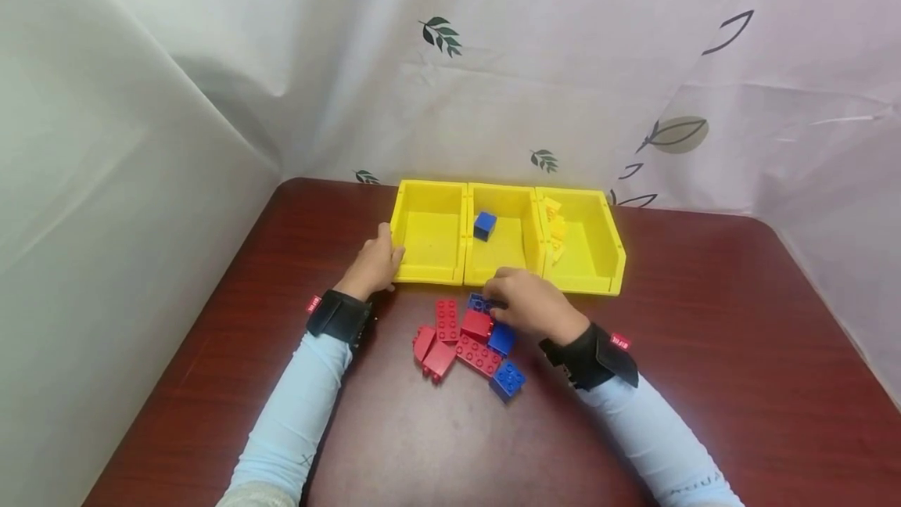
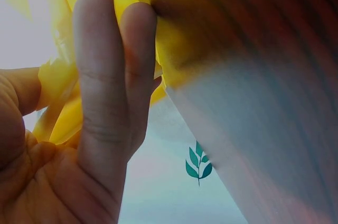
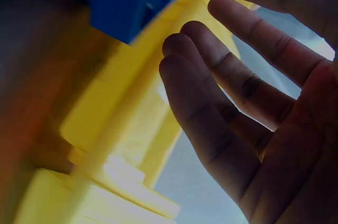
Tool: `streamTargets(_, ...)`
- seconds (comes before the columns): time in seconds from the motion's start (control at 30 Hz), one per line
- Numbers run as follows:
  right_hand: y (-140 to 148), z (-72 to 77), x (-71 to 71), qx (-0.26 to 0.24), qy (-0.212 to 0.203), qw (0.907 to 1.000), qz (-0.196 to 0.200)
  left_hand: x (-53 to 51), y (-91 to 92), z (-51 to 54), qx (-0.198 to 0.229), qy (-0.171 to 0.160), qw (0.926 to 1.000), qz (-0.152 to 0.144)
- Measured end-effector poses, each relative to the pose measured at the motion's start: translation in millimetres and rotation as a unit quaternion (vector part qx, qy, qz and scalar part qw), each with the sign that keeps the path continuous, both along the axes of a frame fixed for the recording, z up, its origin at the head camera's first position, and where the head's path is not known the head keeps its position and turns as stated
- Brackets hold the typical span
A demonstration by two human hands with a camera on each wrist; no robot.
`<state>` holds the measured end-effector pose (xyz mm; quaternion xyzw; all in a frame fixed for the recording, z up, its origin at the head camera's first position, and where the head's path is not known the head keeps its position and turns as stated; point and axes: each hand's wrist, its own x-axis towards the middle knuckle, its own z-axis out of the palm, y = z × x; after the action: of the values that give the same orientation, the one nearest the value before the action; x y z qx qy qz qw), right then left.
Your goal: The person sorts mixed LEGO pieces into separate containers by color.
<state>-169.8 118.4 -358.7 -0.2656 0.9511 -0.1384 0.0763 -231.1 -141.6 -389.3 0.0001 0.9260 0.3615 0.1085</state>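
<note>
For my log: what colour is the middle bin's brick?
The brick is blue, clearest in the head view.

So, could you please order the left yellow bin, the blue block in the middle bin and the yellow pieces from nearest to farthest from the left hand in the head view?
1. Left yellow bin, at the left hand.
2. Blue block, further right, in the middle bin.
3. Yellow pieces, in the right bin.

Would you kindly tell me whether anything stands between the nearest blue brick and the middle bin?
Yes: another blue brick lies just beyond the nearest blue brick, and the right hand is between them and the middle bin.
</note>
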Motion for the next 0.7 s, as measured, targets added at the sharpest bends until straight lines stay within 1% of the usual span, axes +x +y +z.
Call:
streamTargets(0.13,1.7,-10.0,3.6,0.001,-0.014,0.9998,-0.017,0.2,0.0,-1.1,0.001,-0.003,1.0,-0.001)
streamTargets(0.3,1.9,-16.1,4.7,0.001,-0.009,0.9995,-0.03,0.8,-0.1,-1.5,-0.001,-0.001,1.0,0.0)
streamTargets(0.5,1.7,-18.5,4.0,0.001,-0.004,0.9992,-0.041,0.3,-0.3,-1.7,-0.001,-0.004,1.0,0.001)
streamTargets(0.7,1.3,-17.7,4.0,-0.001,-0.019,0.999,-0.041,-1.0,-0.5,-1.5,-0.002,-0.004,1.0,0.001)
